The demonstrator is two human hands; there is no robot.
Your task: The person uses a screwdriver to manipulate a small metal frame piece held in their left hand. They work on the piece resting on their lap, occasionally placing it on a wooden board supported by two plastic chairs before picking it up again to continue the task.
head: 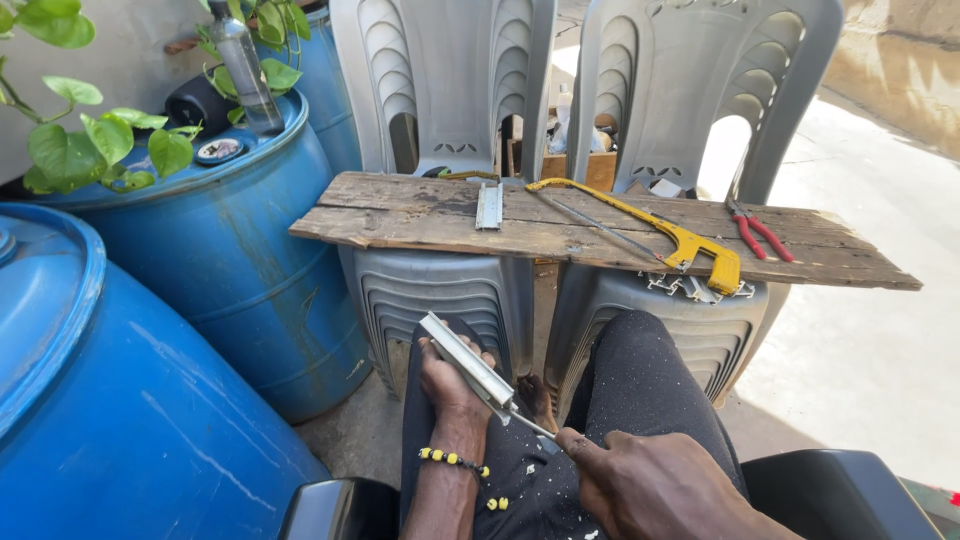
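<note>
Diagonally, aluminium strip (pixel 467 360) gripped in left hand (pixel 448 385), long axis up-left; right hand (pixel 650 485) fisted on tool (pixel 530 424).

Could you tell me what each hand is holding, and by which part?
The left hand grips a short metal strip around its middle. The right hand holds a thin tool by its handle end.

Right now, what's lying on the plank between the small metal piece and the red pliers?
The yellow hacksaw lies between the small metal piece and the red pliers, in the head view.
</note>
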